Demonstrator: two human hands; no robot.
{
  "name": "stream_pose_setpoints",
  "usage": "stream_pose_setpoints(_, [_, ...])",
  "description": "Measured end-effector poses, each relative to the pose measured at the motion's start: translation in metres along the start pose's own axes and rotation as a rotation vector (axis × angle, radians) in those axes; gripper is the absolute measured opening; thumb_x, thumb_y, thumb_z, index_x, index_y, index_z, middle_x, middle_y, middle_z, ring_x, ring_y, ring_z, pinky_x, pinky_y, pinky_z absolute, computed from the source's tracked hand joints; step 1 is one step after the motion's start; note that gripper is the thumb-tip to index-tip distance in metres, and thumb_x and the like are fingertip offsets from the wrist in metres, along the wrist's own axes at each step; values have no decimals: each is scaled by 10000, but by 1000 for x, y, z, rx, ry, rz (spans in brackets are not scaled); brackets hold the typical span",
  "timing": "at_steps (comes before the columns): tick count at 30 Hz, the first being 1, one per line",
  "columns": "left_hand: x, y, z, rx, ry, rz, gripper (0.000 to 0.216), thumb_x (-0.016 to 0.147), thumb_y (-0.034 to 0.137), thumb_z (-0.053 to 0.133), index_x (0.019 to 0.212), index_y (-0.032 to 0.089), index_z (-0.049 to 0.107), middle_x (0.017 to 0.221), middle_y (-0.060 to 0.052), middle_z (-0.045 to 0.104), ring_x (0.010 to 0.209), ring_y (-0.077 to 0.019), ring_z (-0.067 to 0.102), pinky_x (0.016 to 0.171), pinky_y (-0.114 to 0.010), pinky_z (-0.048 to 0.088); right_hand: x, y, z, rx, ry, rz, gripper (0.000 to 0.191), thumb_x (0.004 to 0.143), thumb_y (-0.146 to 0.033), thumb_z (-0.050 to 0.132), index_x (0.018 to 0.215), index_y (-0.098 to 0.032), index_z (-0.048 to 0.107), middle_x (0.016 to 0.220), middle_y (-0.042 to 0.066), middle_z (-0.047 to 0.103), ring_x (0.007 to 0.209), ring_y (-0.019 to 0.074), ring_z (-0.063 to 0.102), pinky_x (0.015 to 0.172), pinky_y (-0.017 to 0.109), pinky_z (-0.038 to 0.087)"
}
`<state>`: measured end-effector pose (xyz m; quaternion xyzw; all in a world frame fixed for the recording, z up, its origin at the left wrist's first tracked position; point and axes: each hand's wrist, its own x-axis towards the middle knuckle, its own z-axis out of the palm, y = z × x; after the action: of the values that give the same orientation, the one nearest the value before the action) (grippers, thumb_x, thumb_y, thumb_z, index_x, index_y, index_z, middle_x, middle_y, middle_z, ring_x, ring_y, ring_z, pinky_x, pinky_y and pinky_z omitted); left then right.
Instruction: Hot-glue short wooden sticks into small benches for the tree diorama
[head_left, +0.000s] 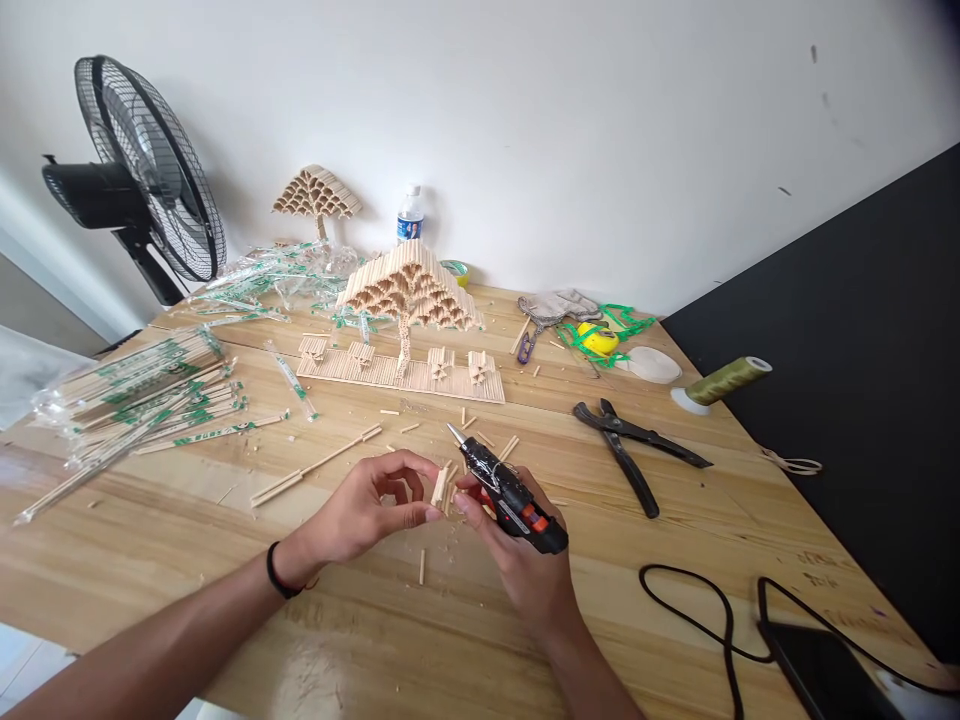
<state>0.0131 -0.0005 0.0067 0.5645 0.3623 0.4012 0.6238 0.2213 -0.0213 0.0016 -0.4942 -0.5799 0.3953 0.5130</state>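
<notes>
My left hand (367,510) pinches a small bundle of short wooden sticks (442,487) above the wooden table (225,560). My right hand (525,570) grips a black glue gun (510,492) with an orange trigger; its nozzle points up and to the left, and the fingertips also touch the stick bundle. Both hands meet at the bundle near the table's middle. Behind them stands a stick-built tree model (409,285) on a flat stick base (397,372) with small stick pieces on it.
Wrapped chopstick packs (150,395) lie at the left, black pliers (626,445) and an olive thread spool (724,382) at the right. A black cable (705,610) and phone (825,670) sit near right. A fan (142,170), water bottle (409,215) and second tree model (315,195) stand behind.
</notes>
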Motion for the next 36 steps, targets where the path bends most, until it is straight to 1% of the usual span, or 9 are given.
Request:
stream_pose_setpoints(3, [0, -1, 0, -2, -9, 0, 321, 865, 330, 857, 1117, 170, 739, 1084, -82, 743, 812, -146, 611, 743, -300, 470, 0, 0, 0, 0, -20, -4, 175, 907, -377, 788, 965, -224, 724, 870, 54, 794, 722, 205, 726, 640, 294, 583])
stream_pose_setpoints(6, [0, -1, 0, -3, -10, 8, 319, 868, 332, 855, 1117, 171, 739, 1095, -84, 743, 811, -145, 611, 745, -300, 470, 0, -3, 0, 8, -6, 23, 184, 906, -381, 785, 970, -219, 726, 890, 61, 792, 747, 207, 725, 652, 294, 573])
stream_pose_setpoints(13, [1, -1, -1, 2, 1, 2, 354, 853, 366, 867, 1109, 158, 740, 1069, -92, 749, 817, -155, 624, 730, -297, 471, -1, -13, 4, 28, 14, 80, 206, 878, -397, 800, 944, -219, 720, 853, 48, 782, 708, 194, 701, 607, 282, 545])
stream_pose_setpoints(18, [1, -2, -1, 0, -2, -2, 365, 850, 369, 871, 1119, 160, 739, 1097, -100, 749, 852, -169, 644, 763, -315, 487, -1, -13, 4, 39, 19, 69, 193, 875, -385, 801, 937, -222, 720, 853, 43, 783, 715, 192, 708, 647, 289, 565])
stream_pose_setpoints(22, [1, -3, -1, 1, 2, -6, 374, 844, 375, 878, 1124, 168, 742, 1095, -96, 745, 888, -181, 653, 786, -322, 493, -1, -10, 3, 41, 30, 59, 184, 885, -378, 797, 954, -224, 725, 864, 48, 787, 714, 193, 712, 626, 283, 565])
stream_pose_setpoints(25, [1, -4, -2, 0, 0, -6, 380, 846, 387, 876, 1125, 167, 742, 1097, -101, 745, 904, -188, 659, 794, -327, 494, 0, -7, 2, 38, -1, 32, 182, 884, -373, 801, 950, -222, 724, 852, 44, 785, 703, 188, 712, 626, 279, 573])
stream_pose_setpoints(31, [1, -5, -2, 9, -5, -4, 381, 846, 393, 876, 1125, 172, 740, 1105, -100, 738, 896, -189, 659, 797, -338, 497, -1, -11, 2, 24, 18, 69, 203, 884, -399, 795, 941, -218, 723, 852, 48, 780, 713, 193, 708, 624, 282, 557])
stream_pose_setpoints(36, [1, -3, -1, 13, -1, -4, 361, 848, 375, 874, 1114, 171, 741, 1095, -92, 739, 866, -177, 650, 778, -331, 491, -1, -13, 3, 14, 43, 66, 218, 879, -418, 801, 943, -221, 734, 857, 53, 786, 715, 198, 709, 646, 295, 564])
